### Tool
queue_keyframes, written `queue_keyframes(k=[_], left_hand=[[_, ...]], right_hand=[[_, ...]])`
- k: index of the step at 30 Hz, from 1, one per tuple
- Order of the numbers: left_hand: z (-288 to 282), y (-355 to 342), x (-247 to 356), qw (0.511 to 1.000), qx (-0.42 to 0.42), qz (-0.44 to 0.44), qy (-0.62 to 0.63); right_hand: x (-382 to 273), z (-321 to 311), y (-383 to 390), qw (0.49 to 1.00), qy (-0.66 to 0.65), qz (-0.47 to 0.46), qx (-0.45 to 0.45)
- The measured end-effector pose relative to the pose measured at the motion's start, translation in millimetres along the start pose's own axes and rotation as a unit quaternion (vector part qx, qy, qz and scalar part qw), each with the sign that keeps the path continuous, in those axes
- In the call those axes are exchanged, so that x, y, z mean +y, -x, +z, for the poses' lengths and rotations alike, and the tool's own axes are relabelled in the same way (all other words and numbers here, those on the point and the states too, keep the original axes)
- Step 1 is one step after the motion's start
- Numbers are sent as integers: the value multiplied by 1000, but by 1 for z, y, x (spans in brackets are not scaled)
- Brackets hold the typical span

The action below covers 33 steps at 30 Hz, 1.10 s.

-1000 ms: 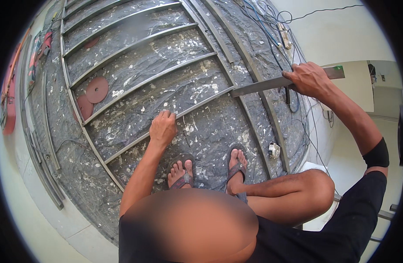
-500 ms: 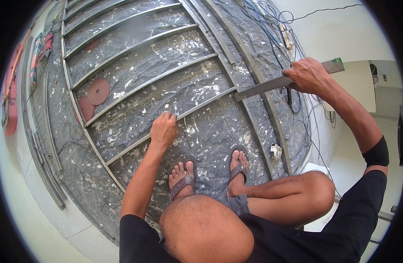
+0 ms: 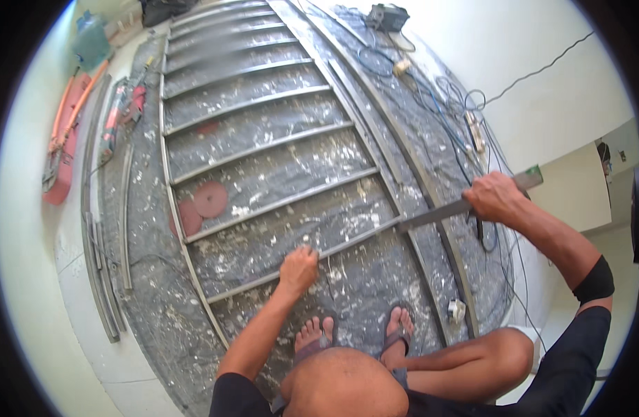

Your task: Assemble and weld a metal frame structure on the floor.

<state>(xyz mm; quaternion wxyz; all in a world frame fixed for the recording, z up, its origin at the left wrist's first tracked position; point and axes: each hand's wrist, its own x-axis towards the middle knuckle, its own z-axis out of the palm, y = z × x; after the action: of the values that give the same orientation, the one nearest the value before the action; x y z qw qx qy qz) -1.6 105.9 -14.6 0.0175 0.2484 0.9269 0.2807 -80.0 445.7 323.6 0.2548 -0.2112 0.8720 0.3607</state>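
A ladder-like steel frame (image 3: 162,136) with many crossbars lies on a paint-spattered grey sheet. My left hand (image 3: 299,271) is closed on its nearest crossbar (image 3: 358,240), left of centre. My right hand (image 3: 494,198) grips a long flat metal bar (image 3: 430,215), its far tip at the junction of that crossbar and the right rail, its other end marked green. Loose steel lengths (image 3: 444,264) run beside the right rail. A small pale object (image 3: 455,311) lies by them near my right knee. Red discs (image 3: 210,199) lie under the frame at the left.
Orange-handled cutters (image 3: 73,118) and a red case (image 3: 57,187) lie along the left wall, beside more metal lengths (image 3: 92,264) and a water jug (image 3: 90,38). A dark machine (image 3: 387,17), a power strip (image 3: 476,132) and tangled cables lie along the right side. My sandalled feet are below the crossbar.
The view has tilted up, so the frame and both hands appear lower and more of the far floor shows. My grips on the crossbar and flat bar look the same.
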Motion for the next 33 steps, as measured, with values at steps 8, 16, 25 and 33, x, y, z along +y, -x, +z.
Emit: queue_keyframes(k=[8, 16, 25, 33], left_hand=[[-11, -3, 3, 999, 38, 7, 2], [8, -7, 38, 993, 76, -79, -53], [22, -10, 27, 987, 116, -111, 24], [13, -1, 33, 929, 135, -151, 310]], right_hand=[[7, -45, 26, 999, -16, 30, 14], [15, -143, 67, 990, -81, 51, 105], [-138, -227, 22, 929, -82, -287, 220], [-254, -250, -1, 922, 56, -328, 197]])
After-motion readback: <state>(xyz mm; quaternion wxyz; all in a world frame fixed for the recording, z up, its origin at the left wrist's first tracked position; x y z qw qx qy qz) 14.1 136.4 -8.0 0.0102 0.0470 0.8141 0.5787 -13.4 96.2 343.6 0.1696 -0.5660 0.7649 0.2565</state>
